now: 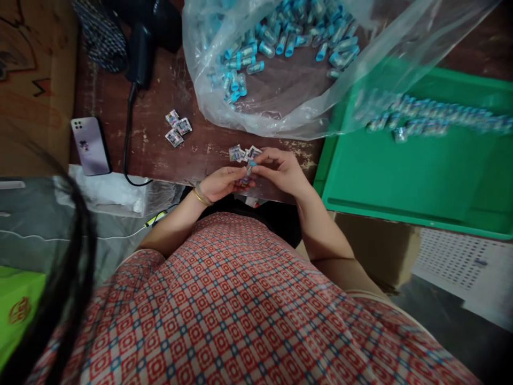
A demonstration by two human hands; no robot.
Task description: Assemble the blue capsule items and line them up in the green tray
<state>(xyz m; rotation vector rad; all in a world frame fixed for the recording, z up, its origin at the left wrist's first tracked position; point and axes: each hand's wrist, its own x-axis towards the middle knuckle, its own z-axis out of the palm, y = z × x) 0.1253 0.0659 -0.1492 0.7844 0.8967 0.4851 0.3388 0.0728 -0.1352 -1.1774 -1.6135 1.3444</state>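
Both hands meet at the near edge of a worn brown table [168, 96]. My left hand [222, 183], a gold bangle on its wrist, and my right hand [280, 170] pinch one small blue-capped tube [249, 170] between their fingertips. Just beyond the fingers lies a small heap of printed paper labels [242, 153]. Another little pile of labels [177, 128] lies further left. A clear plastic bag [280, 101] holding many blue-capped tubes [280, 37] spreads across the table's far side.
A green tray [401, 182] at the right carries a row of finished tubes [436, 117]. A purple phone [91, 145] lies at the left beside a black cable [127, 139] and a dark device [140, 53]. White wadded plastic [108, 190] sits at the table's near-left corner.
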